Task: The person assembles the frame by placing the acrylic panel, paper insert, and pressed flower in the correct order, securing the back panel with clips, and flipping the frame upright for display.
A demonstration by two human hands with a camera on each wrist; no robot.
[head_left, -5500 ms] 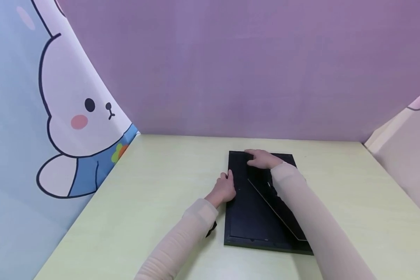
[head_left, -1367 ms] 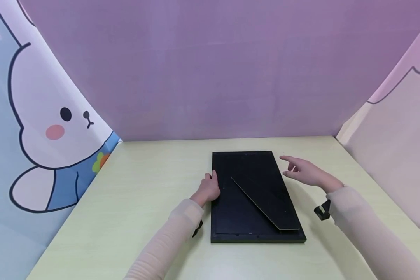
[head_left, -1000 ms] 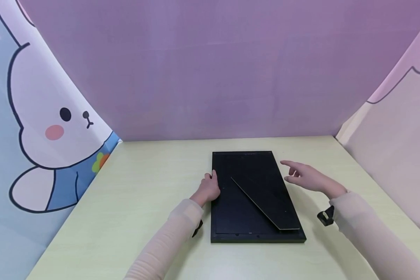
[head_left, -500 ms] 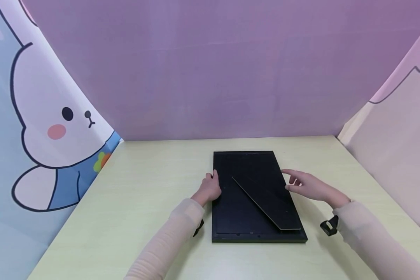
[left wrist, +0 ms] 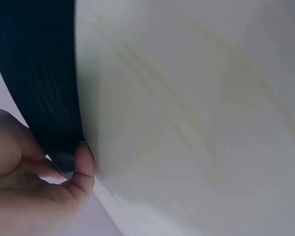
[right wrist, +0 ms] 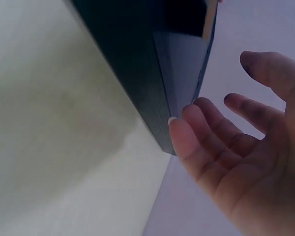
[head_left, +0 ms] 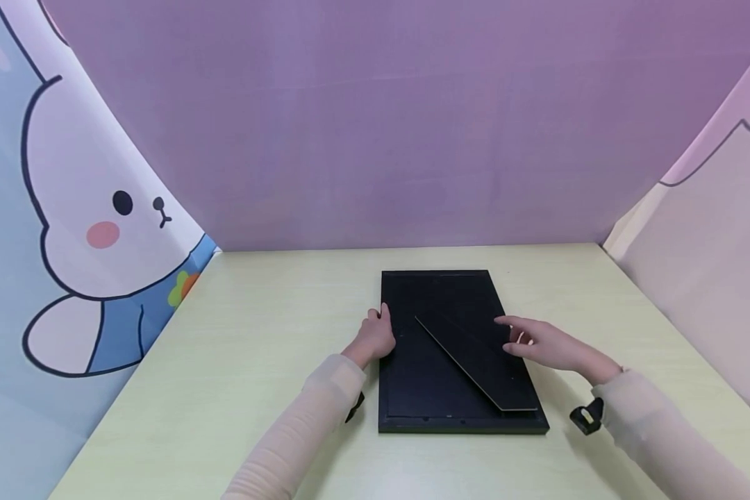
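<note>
A black picture frame point(head_left: 406, 382) lies back side up on the table, its long sides running away from me. Slantwise across its back is a black easel stand leg point(head_left: 478, 361) with a pale edge. My left hand point(head_left: 373, 339) grips the frame's left side; in the left wrist view its thumb and fingers pinch the frame's dark rim point(left wrist: 39, 69). Over the right side hovers my right hand point(head_left: 550, 345), forefinger extended and the other fingers loosely bent. The right wrist view shows those fingers point(right wrist: 189, 142) right at the frame's side wall point(right wrist: 123, 54), holding nothing.
The pale table point(head_left: 275, 312) reaches back to a purple wall panel point(head_left: 375, 139). A side panel with a cartoon rabbit point(head_left: 125, 257) stands at the left, and a pale panel point(head_left: 712, 278) at the right. Black straps point(head_left: 586, 417) hang at the wrists.
Earlier my right hand lay over the frame's far part; it then lifted off to the right. Since then it has come nearer along the right side and slightly inward. The left hand keeps its grip.
</note>
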